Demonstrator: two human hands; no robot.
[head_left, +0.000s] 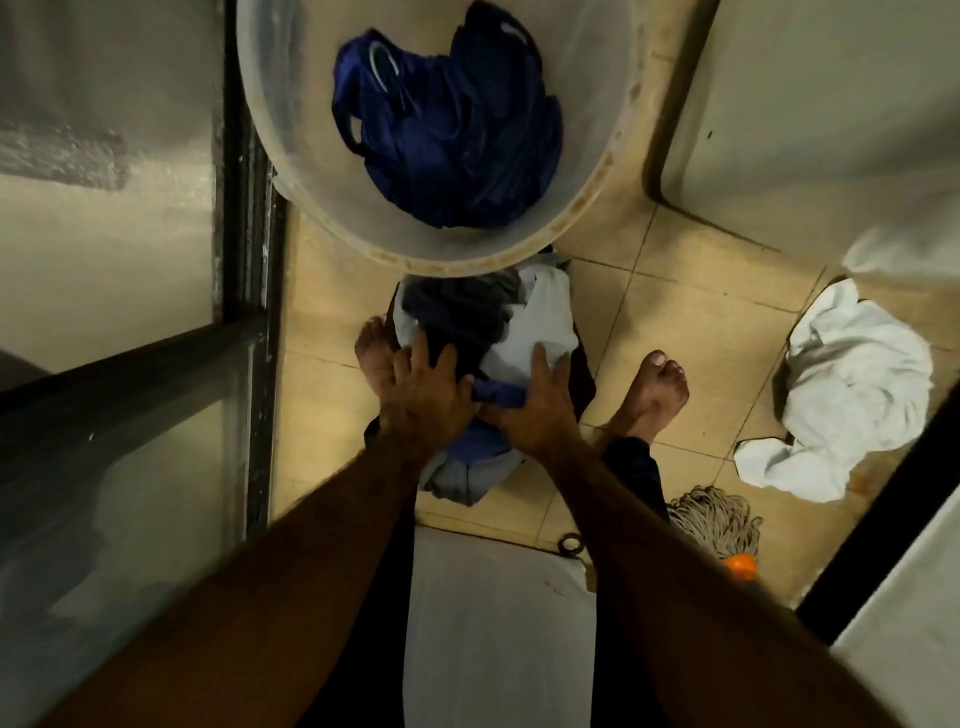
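Note:
A heap of clothes (483, 332), dark, white and blue, lies on the tiled floor between my bare feet. My left hand (423, 395) rests on the heap's left side with its fingers spread over dark cloth. My right hand (535, 402) lies on the right side, fingers reaching over white cloth, its thumb tucked against a blue garment (498, 397) between the two hands. Just beyond the heap stands a large pale tub (582, 171) holding crumpled dark blue clothes (457, 130).
A dark-framed glass door (249, 260) runs along the left. A white cloth (852, 395) lies on the floor at right, with a mop head (717, 519) near my right leg. White appliance bodies (810, 114) stand at the upper right and lower right.

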